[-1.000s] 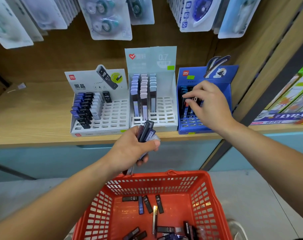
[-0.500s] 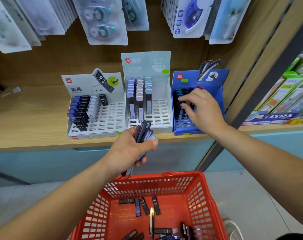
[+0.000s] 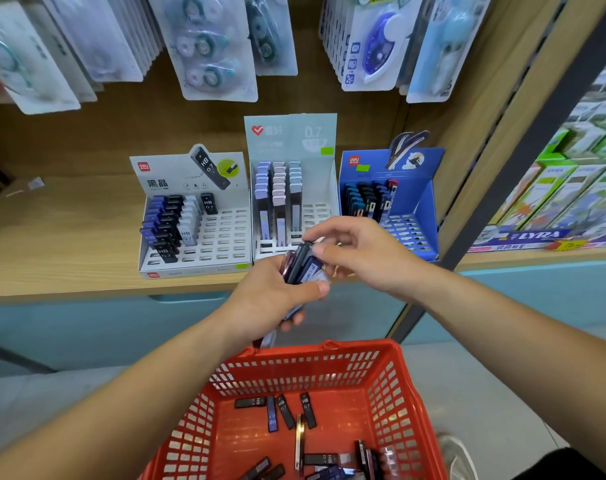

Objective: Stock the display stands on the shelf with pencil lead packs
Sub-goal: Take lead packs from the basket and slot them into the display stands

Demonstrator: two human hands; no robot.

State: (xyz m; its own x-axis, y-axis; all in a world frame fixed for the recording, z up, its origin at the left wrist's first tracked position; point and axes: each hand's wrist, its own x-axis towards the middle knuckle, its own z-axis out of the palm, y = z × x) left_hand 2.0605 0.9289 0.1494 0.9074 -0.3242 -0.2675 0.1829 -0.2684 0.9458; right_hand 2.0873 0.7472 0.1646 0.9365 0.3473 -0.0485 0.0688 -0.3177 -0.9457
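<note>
My left hand [image 3: 275, 299] grips a bunch of pencil lead packs [image 3: 303, 266] in front of the shelf edge. My right hand [image 3: 360, 252] pinches the top of a dark pack in that bunch with thumb and forefinger. Three display stands sit on the wooden shelf [image 3: 62, 244]: a white stand [image 3: 221, 237] on the left partly filled with black and blue packs, a pale grey stand [image 3: 315, 188] in the middle with three rows of packs, and a blue stand [image 3: 421, 206] on the right with dark packs at its back.
A red plastic basket [image 3: 391, 382] below my hands holds several loose lead packs. Correction tape blister packs [image 3: 211, 46] hang above the stands. Boxed goods with a LYRA label [image 3: 537, 235] fill the neighbouring shelf to the right. A dark upright post [image 3: 523, 161] divides the two shelves.
My right hand left the blue stand and came back down and left to the bunch in my left hand, where it now pinches a pack. The left hand barely moved.
</note>
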